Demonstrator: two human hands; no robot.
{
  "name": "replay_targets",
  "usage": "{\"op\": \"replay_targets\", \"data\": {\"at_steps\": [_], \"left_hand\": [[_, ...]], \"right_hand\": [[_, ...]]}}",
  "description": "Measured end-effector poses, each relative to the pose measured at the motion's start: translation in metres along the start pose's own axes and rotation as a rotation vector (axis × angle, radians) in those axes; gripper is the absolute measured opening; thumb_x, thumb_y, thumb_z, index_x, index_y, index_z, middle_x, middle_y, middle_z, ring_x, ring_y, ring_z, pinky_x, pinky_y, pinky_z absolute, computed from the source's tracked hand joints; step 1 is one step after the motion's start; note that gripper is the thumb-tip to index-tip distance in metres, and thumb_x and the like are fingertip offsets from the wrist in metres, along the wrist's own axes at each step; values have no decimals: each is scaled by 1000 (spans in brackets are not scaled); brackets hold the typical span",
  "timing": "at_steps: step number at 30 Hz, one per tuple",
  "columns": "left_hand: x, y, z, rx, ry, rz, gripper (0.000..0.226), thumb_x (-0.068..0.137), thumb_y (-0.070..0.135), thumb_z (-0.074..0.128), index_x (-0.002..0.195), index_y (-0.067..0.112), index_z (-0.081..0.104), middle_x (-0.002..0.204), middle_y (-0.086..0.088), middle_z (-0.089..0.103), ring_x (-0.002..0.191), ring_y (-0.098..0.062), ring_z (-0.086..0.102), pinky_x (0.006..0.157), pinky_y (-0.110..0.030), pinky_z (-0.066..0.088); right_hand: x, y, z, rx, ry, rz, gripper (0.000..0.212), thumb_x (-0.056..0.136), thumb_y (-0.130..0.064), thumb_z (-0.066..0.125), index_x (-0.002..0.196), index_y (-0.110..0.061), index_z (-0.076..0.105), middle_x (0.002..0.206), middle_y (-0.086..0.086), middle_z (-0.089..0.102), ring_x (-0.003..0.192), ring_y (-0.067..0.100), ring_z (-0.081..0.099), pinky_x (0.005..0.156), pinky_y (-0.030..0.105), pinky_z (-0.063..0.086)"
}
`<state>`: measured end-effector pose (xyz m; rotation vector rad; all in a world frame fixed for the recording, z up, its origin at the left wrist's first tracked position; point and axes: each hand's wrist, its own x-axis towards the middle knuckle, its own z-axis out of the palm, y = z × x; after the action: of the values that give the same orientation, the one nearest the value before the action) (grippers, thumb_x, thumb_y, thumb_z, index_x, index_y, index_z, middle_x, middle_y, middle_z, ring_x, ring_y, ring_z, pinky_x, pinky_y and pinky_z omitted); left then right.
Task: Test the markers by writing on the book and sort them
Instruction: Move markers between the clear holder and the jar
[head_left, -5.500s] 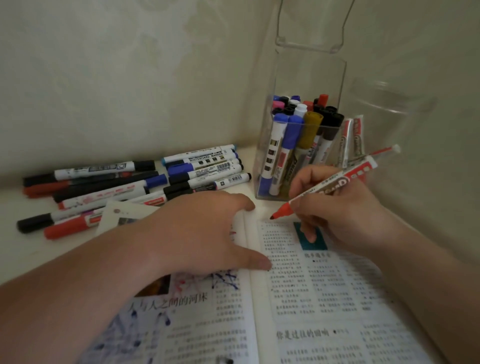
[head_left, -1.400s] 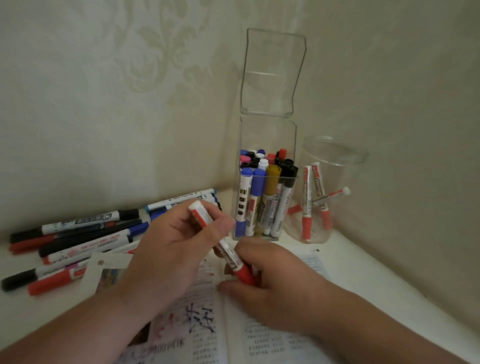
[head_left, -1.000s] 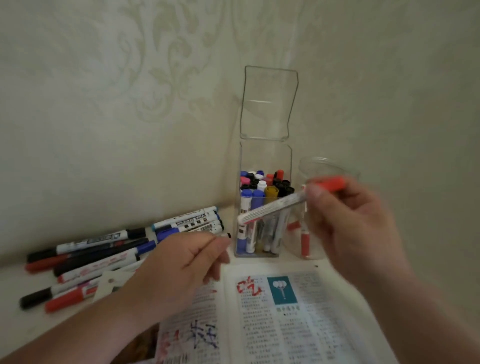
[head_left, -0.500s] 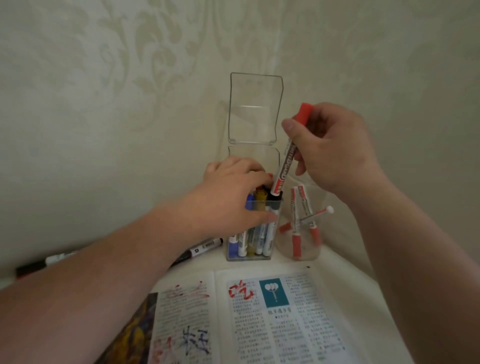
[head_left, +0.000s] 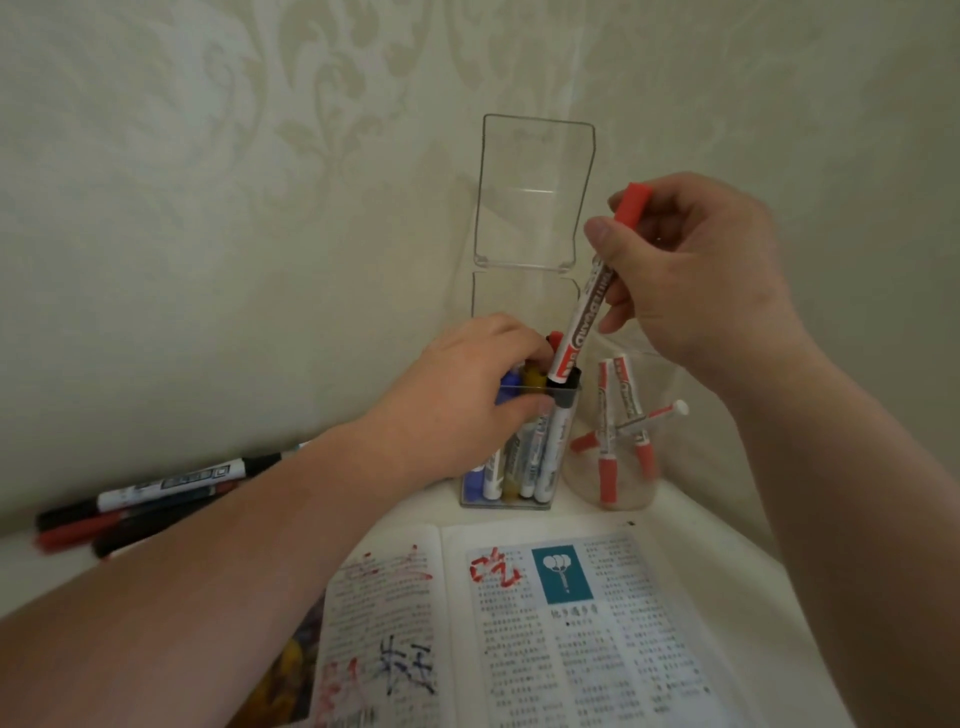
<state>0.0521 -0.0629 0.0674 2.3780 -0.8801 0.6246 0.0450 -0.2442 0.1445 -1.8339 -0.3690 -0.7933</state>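
Open book (head_left: 545, 623) lies in front of the clear box (head_left: 524, 306), nearest the viewer; red and dark test strokes show on both pages, so the writing test is judged done for the marker in hand.

Loose markers (head_left: 156, 488) lie flat well to the left of the box, partly hidden by the left forearm; judged the lot not yet sorted.

Left hand (head_left: 467, 395) sits on the box's rim, thumb pressed to the front wall, fingers curled over the caps of the markers standing inside; judged to steady the box and crowd its contents aside to open a gap.

Round jar (head_left: 613, 488) stands just right of the box; it holds several red markers leaning across one another.

Red marker (head_left: 587, 306) is above the box's right front corner, tilted, red cap uppermost, lower end at rim level; whether it has passed the rim cannot be told.

Right hand (head_left: 696, 270), above and right of the box, pinches the marker high on the barrel, thumb on the near side, fingers curled behind; the high hold leaves the lower barrel free to slide down.

Obstruction: the box is closely packed, and a black-capped marker stands directly beneath the incoming end; jamming is the likely fault.

Lid (head_left: 535, 192) stands upright at the box's back, clear of the path.
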Motion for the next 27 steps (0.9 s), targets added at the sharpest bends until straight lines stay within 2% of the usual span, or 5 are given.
{"op": "replay_targets", "data": {"at_steps": [4, 10, 19, 24, 27], "left_hand": [[-2, 2, -2, 22, -42, -28, 34, 89, 36, 71, 120, 30, 59, 115, 14, 52, 107, -1, 44, 94, -19, 37], [3, 12, -7, 35, -68, -95, 30, 87, 40, 73, 109, 32, 53, 110, 14, 47, 101, -4, 43, 89, -21, 39], [1, 12, -2, -30, -26, -134, 22, 92, 39, 68, 106, 25, 58, 102, 12, 49, 98, -6, 44, 83, -19, 35], [7, 17, -4, -44, -30, -159, 6, 101, 27, 55, 99, 21, 57, 97, 7, 52, 95, -13, 47, 77, -23, 36], [10, 23, -6, -68, -39, -195, 15, 101, 20, 55, 116, 20, 57, 105, 9, 57, 97, -9, 52, 73, -12, 38]], "right_hand": [[-1, 1, 2, -57, -24, -19, 18, 94, -19, 73, 101, -6, 63, 85, 21, 65, 54, 24, 65, 46, 34, 58], [1, -3, 7, -195, -91, -137, 15, 93, -25, 73, 88, -25, 59, 80, 9, 64, 64, 30, 67, 51, 40, 60], [-2, -6, -17, -156, -277, -118, 10, 98, -11, 66, 108, -11, 63, 82, 4, 69, 60, 13, 67, 53, 33, 60], [-6, 5, -17, -83, -114, -85, 9, 95, -12, 70, 98, -15, 62, 85, 17, 67, 59, 25, 64, 50, 36, 59], [-5, 5, -18, -7, -24, -24, 9, 95, -11, 71, 97, -10, 62, 82, 17, 67, 55, 18, 64, 49, 35, 59]]}}
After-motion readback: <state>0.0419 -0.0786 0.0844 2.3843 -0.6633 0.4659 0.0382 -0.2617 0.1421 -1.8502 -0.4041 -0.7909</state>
